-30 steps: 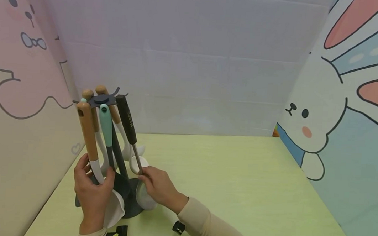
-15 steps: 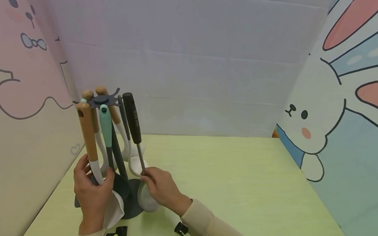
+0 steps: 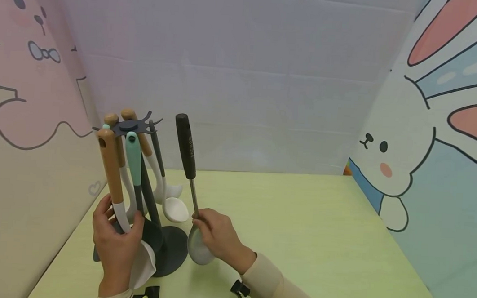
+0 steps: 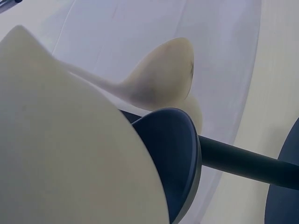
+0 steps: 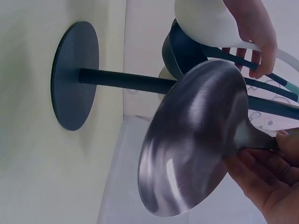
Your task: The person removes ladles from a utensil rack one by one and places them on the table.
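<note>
In the head view, the left hand (image 3: 116,248) curls round a wooden-handled ladle (image 3: 115,185); the right hand (image 3: 223,238) pinches a metal spoon (image 3: 187,157) beside the dark stand (image 3: 174,251). Left wrist: a dark ladle (image 4: 170,149) behind a big white bowl (image 4: 70,140). Right wrist: fingers squeeze the spoon's neck.

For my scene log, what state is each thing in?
Rack: standing upright, bearing utensils
Metal spoon: off the rack, head down, in the right grip
White ladle: head down, in the left grip
Green-handled ladle: hanging
Gray-handled ladle: hanging
Rear wooden-handled utensils: hanging
</note>
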`<state>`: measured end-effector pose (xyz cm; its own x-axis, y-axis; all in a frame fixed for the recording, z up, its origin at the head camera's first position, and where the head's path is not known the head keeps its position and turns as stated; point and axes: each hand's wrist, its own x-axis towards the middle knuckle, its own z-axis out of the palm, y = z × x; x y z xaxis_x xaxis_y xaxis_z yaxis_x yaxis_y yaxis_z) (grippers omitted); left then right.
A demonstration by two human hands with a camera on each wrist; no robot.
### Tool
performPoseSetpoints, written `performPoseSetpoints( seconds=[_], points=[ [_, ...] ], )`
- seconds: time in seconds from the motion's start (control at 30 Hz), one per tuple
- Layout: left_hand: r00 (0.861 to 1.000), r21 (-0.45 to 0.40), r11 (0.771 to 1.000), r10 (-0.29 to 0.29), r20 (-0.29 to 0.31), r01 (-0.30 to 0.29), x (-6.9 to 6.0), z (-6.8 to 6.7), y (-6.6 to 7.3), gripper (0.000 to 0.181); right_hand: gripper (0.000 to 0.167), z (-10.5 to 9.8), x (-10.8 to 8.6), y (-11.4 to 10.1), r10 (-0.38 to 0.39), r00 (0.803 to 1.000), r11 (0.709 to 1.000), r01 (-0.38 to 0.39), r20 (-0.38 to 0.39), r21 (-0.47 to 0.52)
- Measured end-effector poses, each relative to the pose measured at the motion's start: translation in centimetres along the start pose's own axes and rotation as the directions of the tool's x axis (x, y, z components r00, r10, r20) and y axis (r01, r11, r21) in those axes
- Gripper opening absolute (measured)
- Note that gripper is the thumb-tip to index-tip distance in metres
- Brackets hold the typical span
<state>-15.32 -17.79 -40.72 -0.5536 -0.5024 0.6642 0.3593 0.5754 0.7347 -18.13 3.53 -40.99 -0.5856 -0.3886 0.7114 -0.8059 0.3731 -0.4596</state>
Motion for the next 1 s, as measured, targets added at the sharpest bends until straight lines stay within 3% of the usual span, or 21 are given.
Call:
performPoseSetpoints(
  seconds=[0.43, 0.67, 1.0],
  points=[
    [1.000, -0.005, 1.000, 0.006, -0.001, -0.006, 0.0, 0.1, -0.2, 0.068, 0.006, -3.5, -1.5, 3.3, 0.105, 0.992, 0.994, -0.107, -0.072, -0.029],
    [1.000, 0.000, 1.000, -0.004, 0.002, 0.004, 0.0, 0.0, -0.1, 0.068, 0.005, -5.3, -2.6, 5.4, 0.220, 0.970, 0.971, -0.228, -0.105, -0.067],
    [0.999, 0.015, 0.999, -0.035, 0.016, 0.034, 0.0, 0.1, 0.0, 0.067, 0.003, -9.0, -3.7, 8.0, 0.310, 0.938, 0.934, -0.331, -0.155, -0.135]
  ],
)
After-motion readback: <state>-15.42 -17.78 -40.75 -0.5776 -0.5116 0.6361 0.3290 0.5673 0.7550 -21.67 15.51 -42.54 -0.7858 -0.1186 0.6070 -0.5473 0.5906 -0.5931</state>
